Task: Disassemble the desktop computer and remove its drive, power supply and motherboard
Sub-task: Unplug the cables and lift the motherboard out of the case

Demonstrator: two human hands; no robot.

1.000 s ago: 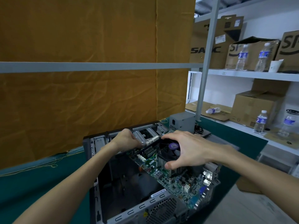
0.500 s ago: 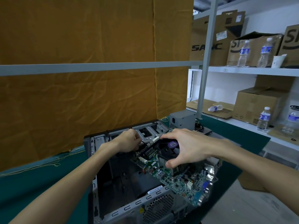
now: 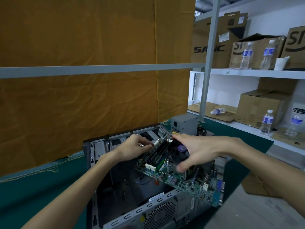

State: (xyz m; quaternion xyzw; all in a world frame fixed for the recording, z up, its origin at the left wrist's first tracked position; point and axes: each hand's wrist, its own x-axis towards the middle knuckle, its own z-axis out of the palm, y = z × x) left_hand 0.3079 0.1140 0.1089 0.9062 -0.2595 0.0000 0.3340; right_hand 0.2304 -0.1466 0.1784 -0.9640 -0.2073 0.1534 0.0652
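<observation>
I am lifting the motherboard (image 3: 179, 172) out of the open computer case (image 3: 125, 192) on the green counter (image 3: 33, 192); it should come up level so its port edge clears the case wall. My left hand (image 3: 132, 146) pinches the board's far left edge, while my right hand (image 3: 196, 151) spreads its fingers (image 3: 180, 168) around the cooler fan (image 3: 177, 150), the board tilted beneath both palms

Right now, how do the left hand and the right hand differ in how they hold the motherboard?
The left hand pinches the motherboard's far left edge with curled fingers; the right hand spreads over the black cooler fan, thumb down on its near side. The left hand takes a thin board edge; the right hand grips a bulky part on top. Both hold the board tilted above the open computer case.
</observation>
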